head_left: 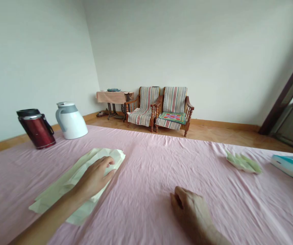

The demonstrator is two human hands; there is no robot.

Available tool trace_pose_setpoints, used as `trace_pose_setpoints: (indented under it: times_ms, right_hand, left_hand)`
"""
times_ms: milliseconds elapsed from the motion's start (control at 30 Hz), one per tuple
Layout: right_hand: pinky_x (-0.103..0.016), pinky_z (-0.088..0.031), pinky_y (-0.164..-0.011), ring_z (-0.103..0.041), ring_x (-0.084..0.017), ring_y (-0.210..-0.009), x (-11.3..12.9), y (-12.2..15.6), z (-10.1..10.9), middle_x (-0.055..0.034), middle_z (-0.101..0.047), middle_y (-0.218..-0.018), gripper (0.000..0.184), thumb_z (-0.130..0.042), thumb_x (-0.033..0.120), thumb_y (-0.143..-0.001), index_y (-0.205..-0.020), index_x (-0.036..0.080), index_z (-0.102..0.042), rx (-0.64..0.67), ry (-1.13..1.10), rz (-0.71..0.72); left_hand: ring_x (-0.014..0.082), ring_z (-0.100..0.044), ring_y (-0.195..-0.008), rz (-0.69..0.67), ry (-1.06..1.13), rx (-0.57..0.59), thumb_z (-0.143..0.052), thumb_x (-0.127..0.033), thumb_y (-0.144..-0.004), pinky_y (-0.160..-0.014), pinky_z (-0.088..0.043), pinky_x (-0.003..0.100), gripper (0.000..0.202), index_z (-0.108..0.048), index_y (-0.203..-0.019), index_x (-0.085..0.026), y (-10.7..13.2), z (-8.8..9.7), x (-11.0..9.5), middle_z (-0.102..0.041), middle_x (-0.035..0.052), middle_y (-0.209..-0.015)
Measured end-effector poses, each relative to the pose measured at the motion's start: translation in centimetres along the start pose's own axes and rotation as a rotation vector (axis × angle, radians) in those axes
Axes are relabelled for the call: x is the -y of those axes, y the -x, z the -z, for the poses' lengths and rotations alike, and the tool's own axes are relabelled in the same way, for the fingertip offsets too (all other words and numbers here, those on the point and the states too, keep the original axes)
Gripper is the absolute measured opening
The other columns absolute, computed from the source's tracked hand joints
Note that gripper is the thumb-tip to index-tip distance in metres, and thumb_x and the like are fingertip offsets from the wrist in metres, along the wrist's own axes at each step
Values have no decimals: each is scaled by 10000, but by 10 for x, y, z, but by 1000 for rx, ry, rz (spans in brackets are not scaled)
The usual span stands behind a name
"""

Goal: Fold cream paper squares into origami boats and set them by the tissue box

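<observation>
A stack of pale green paper sheets point(51, 194), creased and uneven at the edges, lies on the pink cloth at the left. My left hand point(99, 173) rests over its upper part, fingers bent and thumb held apart from them; it grips nothing that I can see. To the right, low above or on the bare cloth, is my right hand point(191, 207). Its fingers curl in toward the thumb with a small dark gap between, and nothing shows in them. A folded pale green paper piece point(243, 162) lies farther off at the right.
The pink cloth point(146, 163) covers the surface in wrinkles. At the back left stand a dark red flask point(37, 131) and a white jug point(72, 123). A blue-and-white pack point(291, 166) lies at the right edge. Two wooden armchairs point(174, 100) stand beyond.
</observation>
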State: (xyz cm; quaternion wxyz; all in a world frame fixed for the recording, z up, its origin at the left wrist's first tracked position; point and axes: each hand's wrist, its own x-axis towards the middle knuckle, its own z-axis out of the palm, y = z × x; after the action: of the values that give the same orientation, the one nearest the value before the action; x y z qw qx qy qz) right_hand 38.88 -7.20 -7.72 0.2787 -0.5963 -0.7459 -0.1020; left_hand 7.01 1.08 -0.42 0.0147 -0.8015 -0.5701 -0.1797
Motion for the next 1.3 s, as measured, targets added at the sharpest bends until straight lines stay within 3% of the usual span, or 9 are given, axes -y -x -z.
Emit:
trace_pose_setpoints:
  times_ms: [133,333,533,700,933,1167,1300]
  right_hand:
    - [-260,-203,-474,-494,-118,-423,-1,1,-3,33,-523,-505,239,-431,212,-846,-607,218,-445,-5,9,2]
    - [-260,-212,-471,-505,-118,-428,-1,1,-3,33,-529,-511,238,-425,212,-845,-608,221,-439,-2,13,1]
    - [-257,-219,-465,-506,-114,-423,0,-1,-1,32,-533,-512,236,-410,205,-847,-613,222,-437,5,9,7]
    - [-257,-221,-466,-509,-117,-429,-1,-1,0,33,-538,-516,228,-428,201,-844,-617,223,-433,19,8,5]
    - [-253,-225,-471,-520,-112,-452,-3,0,-2,29,-557,-545,227,-442,196,-857,-631,219,-454,46,2,4]
    - [-255,-224,-477,-525,-122,-461,-2,0,-2,21,-558,-548,222,-431,195,-854,-634,217,-454,55,-14,-9]
    - [-256,-214,-474,-507,-122,-447,0,-1,0,21,-537,-532,232,-434,198,-850,-619,217,-441,58,-33,-28]
  left_hand:
    - [304,-574,-1092,87,-79,35,-523,-378,-816,-906,-432,384,330,-517,-1075,-173,-14,-5,22,-614,139,-1135]
    - [349,-580,-1078,150,-135,110,-586,-436,-790,-860,-441,417,485,-516,-1157,-128,-23,-12,27,-611,194,-1153]
    - [316,-597,-1060,130,-113,123,-570,-398,-813,-871,-431,367,510,-520,-1229,-107,-36,-14,31,-626,179,-1155]
    - [225,-640,-939,85,-48,119,-500,-234,-835,-802,-435,265,478,-514,-1305,-150,-66,-15,36,-690,72,-1002]
    - [185,-650,-737,82,-8,74,-467,-121,-778,-633,-392,221,307,-658,-997,-218,-77,-17,37,-687,-5,-737]
    - [177,-622,-661,69,17,-3,-489,-126,-741,-596,-375,222,158,-626,-748,-205,-71,-10,37,-662,-5,-686]
    - [191,-596,-698,-25,41,-58,-482,-150,-748,-641,-404,250,153,-624,-718,-201,-68,-2,17,-610,11,-730]
